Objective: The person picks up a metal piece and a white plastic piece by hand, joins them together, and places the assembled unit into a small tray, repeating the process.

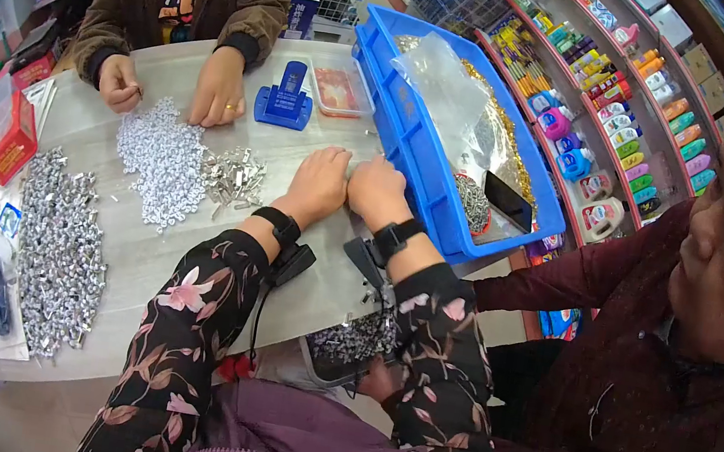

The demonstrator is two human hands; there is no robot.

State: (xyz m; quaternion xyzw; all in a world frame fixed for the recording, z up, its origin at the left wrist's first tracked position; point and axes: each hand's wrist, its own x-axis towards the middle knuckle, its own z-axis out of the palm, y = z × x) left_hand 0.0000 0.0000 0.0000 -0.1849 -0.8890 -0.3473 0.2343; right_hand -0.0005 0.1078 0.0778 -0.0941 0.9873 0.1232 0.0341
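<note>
My left hand (pixel 320 185) and my right hand (pixel 378 191) meet over the table, side by side and touching, beside the blue crate. Both have their fingers curled and pressed together; whatever they hold is hidden behind the knuckles. To the left of my left hand lies a small pile of silver metal pieces (pixel 235 175). It adjoins a spread of small white ring-shaped parts (pixel 163 163). A larger heap of small grey-and-white parts (pixel 59 253) covers the table's left side. A few loose metal pieces (pixel 371 294) lie under my right wrist.
A blue crate (pixel 408 163) with gold and silver parts, a plastic bag (pixel 446 90) and a phone (pixel 508 200) stands right. Beyond are a blue stand (pixel 285 104) and clear tub (pixel 340 89). One co-worker's hands (pixel 219 93) touch the white parts; another person (pixel 640 358) sits right.
</note>
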